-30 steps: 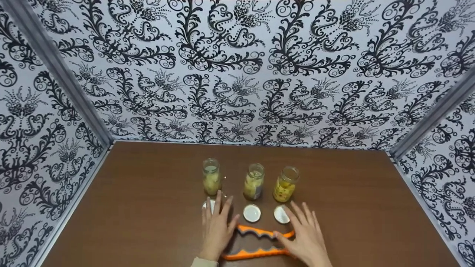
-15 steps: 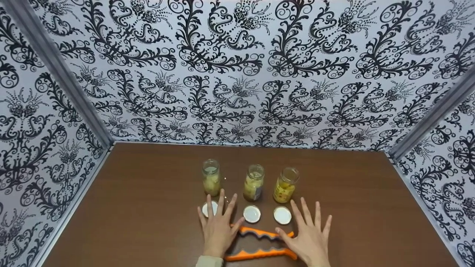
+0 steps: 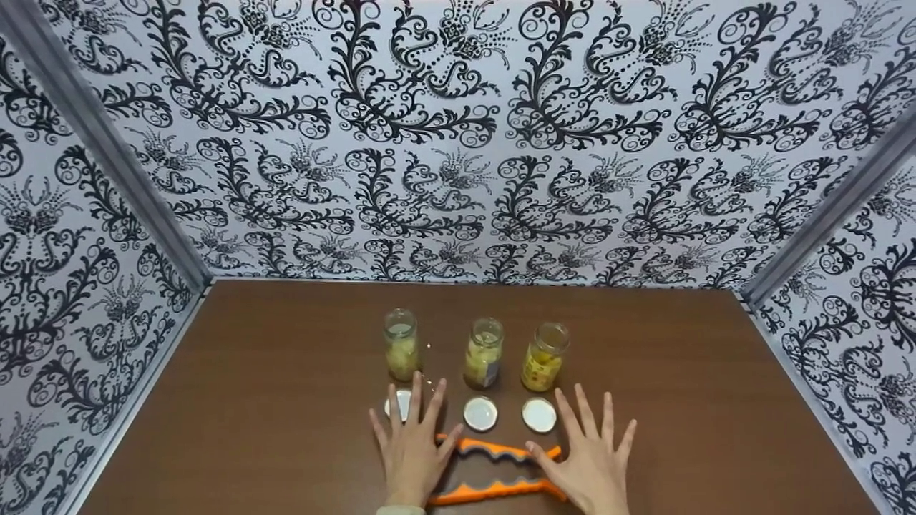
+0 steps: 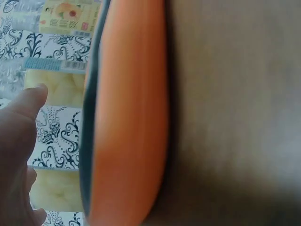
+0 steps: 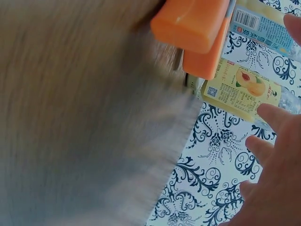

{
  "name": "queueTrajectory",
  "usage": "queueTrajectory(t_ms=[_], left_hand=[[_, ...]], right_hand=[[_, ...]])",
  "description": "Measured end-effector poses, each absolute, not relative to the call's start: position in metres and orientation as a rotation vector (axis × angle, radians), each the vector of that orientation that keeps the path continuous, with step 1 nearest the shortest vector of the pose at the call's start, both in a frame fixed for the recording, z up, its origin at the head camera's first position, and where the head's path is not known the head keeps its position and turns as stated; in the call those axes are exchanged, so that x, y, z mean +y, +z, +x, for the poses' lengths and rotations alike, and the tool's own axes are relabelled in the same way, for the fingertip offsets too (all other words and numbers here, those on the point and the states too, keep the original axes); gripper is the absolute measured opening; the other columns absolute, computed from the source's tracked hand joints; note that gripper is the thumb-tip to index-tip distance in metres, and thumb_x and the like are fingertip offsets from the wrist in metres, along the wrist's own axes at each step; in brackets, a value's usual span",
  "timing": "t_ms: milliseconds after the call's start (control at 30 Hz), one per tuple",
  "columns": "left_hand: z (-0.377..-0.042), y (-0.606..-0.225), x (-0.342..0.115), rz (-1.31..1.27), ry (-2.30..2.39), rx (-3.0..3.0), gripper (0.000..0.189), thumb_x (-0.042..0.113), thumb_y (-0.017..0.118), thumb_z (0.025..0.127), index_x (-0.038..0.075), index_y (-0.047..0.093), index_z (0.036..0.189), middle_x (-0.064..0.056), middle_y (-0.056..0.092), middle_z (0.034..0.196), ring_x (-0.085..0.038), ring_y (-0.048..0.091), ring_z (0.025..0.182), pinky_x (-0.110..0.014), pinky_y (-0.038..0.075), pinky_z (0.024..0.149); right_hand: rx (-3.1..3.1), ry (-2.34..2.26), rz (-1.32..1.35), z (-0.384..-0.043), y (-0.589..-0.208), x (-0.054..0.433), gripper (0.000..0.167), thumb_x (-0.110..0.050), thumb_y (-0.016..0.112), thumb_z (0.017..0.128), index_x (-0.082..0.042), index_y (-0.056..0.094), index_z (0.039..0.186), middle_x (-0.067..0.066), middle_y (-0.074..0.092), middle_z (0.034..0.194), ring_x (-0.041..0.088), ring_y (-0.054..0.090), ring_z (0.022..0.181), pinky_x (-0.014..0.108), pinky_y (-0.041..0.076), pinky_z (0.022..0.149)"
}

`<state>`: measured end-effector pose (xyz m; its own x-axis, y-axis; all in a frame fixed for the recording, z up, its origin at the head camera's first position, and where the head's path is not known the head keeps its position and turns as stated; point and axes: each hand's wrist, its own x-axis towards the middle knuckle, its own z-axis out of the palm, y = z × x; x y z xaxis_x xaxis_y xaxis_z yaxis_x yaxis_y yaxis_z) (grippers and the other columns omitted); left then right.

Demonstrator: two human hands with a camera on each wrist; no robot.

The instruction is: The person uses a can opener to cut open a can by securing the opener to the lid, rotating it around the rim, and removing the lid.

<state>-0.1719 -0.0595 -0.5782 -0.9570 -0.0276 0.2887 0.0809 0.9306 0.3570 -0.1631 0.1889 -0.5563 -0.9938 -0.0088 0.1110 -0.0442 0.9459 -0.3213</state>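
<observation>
Both hands lie palm down with fingers spread, holding nothing. My left hand [image 3: 411,461] is at the left end of an orange jar opener [image 3: 494,492] with grey wavy inner edges. Its fingers partly cover the left white lid [image 3: 404,404]. At the opener's other end is my right hand [image 3: 592,468], thumb close to the upper arm; whether it touches cannot be told. A middle lid [image 3: 480,413] and a right lid [image 3: 539,415] lie in front of a middle jar [image 3: 484,357] and a yellow-labelled jar [image 3: 545,361]. The left jar [image 3: 401,350] also stands uncapped, with pale fruit inside.
Small bright drops or specks [image 3: 429,382] dot the brown table [image 3: 665,372] near the left jar. White walls with black scrollwork [image 3: 458,179] close off the back and both sides.
The fingers of both hands have spread wider. My right hand has shifted off the right lid, which now shows whole. Jars and opener keep their places; the head view has shifted slightly.
</observation>
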Motion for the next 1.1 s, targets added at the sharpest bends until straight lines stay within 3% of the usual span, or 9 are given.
queueTrajectory(t_ms=[233,500,733,1100], left_hand=[[-0.170,-0.577,-0.057,-0.046,-0.487,-2.802,0.065,0.057,0.060,0.086,0.032,0.044,0.145,-0.004,0.029,0.156,-0.044,0.021,0.139,-0.070,0.012,0.103],[-0.169,-0.577,-0.060,-0.035,-0.492,-2.823,0.065,0.060,0.057,0.087,0.033,0.044,0.145,-0.004,0.027,0.156,-0.043,0.021,0.139,-0.071,0.012,0.103],[-0.173,-0.579,-0.052,-0.120,-0.487,-2.808,0.066,0.058,0.059,0.086,0.032,0.046,0.144,-0.004,0.028,0.156,-0.043,0.022,0.139,-0.070,0.013,0.103],[-0.170,-0.582,-0.037,-0.262,-0.550,-2.783,0.063,0.058,0.060,0.086,0.032,0.048,0.142,-0.005,0.031,0.154,-0.043,0.023,0.138,-0.071,0.014,0.102]], right_hand=[[-2.998,0.536,0.029,-0.160,-0.552,0.186,0.088,-0.071,0.058,0.080,-0.024,0.036,0.150,0.009,0.022,0.157,0.041,-0.004,0.143,0.067,-0.018,0.100],[-3.009,0.525,0.018,-0.157,-0.554,0.186,0.088,-0.072,0.058,0.079,-0.025,0.036,0.150,0.008,0.022,0.158,0.041,-0.004,0.143,0.072,-0.010,0.100],[-3.016,0.505,-0.084,-0.140,-0.554,0.195,0.089,-0.073,0.057,0.078,-0.024,0.037,0.150,0.008,0.023,0.157,0.045,0.002,0.142,0.074,-0.004,0.100],[-2.985,0.538,-0.242,-0.109,-0.554,0.207,0.088,-0.073,0.056,0.079,-0.023,0.037,0.149,0.008,0.022,0.157,0.046,0.001,0.141,0.074,-0.006,0.100]])
